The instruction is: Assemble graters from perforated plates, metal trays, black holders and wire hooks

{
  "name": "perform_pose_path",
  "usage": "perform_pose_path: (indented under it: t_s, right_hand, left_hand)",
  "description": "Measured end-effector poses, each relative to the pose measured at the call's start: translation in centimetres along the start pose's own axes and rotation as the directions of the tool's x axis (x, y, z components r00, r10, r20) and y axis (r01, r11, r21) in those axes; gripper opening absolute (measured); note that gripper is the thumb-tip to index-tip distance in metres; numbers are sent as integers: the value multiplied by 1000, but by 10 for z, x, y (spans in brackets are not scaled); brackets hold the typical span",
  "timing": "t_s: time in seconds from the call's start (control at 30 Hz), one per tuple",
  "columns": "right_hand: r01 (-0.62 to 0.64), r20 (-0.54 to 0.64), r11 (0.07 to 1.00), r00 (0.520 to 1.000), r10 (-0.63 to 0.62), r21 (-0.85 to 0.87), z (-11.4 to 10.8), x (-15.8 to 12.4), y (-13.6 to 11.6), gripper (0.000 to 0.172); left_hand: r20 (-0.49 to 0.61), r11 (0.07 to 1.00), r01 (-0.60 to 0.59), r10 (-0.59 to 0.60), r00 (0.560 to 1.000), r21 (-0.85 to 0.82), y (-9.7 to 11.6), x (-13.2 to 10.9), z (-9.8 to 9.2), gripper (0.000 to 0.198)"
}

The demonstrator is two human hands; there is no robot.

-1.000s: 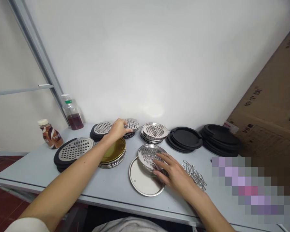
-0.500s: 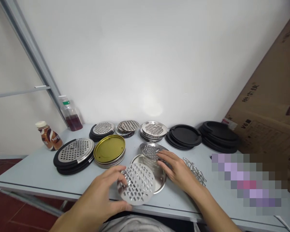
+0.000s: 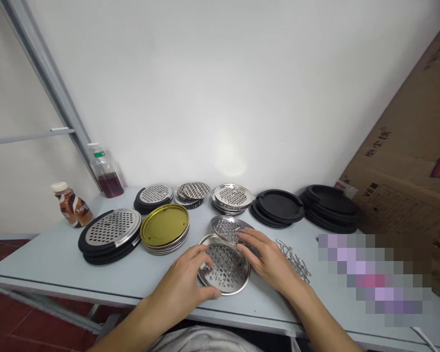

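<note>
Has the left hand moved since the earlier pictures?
Yes. Against the gold-faced stack of discs, the left hand has gone from behind it to in front and to its right, and now rests on the perforated disc lying in the steel tray.

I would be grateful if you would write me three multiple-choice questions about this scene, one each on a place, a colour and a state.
1. What lies just right of the right hand? A) A bottle of red liquid B) A tangle of wire hooks C) A cardboard box
2. What colour is the top of the round stack nearest the left hand? A) Gold B) Black C) Red
3. How is the left hand placed? A) Gripping a bottle of red liquid B) Raised, touching nothing C) Resting on a perforated steel disc in a round steel tray

Answers: 1 B, the hooks lie beside that hand. 2 A, gold fills the rim. 3 C, the hand lies over the disc's edge.
</note>
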State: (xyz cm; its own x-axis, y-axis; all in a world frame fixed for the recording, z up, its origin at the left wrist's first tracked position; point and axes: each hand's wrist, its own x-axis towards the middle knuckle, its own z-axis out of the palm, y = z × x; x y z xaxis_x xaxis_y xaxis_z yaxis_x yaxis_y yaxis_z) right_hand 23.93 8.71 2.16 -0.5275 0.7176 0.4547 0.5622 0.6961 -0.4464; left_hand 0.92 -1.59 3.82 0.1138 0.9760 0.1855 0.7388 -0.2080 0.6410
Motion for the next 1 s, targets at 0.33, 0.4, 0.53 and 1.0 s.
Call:
perform_pose_path:
  t_s: [0.33,0.4,0.53,1.0]
  right_hand:
    - [22,-15,1000,1000,-22,-4,3,1,1,32]
    - [24,-14,1000,1000,-24,-6,3,1,1,32]
    - [22,-11,1000,1000,-22,-5,4,0,2,33]
    - [42,-14,999,999,-42,-5,3,-1,1,31]
  left_hand:
    - [-45,998,-36,39,998,59,-8,2,7,41]
    - [-51,998,-26,28,998,51,-9,2,8,41]
    - [-40,1000,4,-3,999,24,-10,2,9,40]
    - [65,1000,1,0,998,-6,-21,-1,5,34]
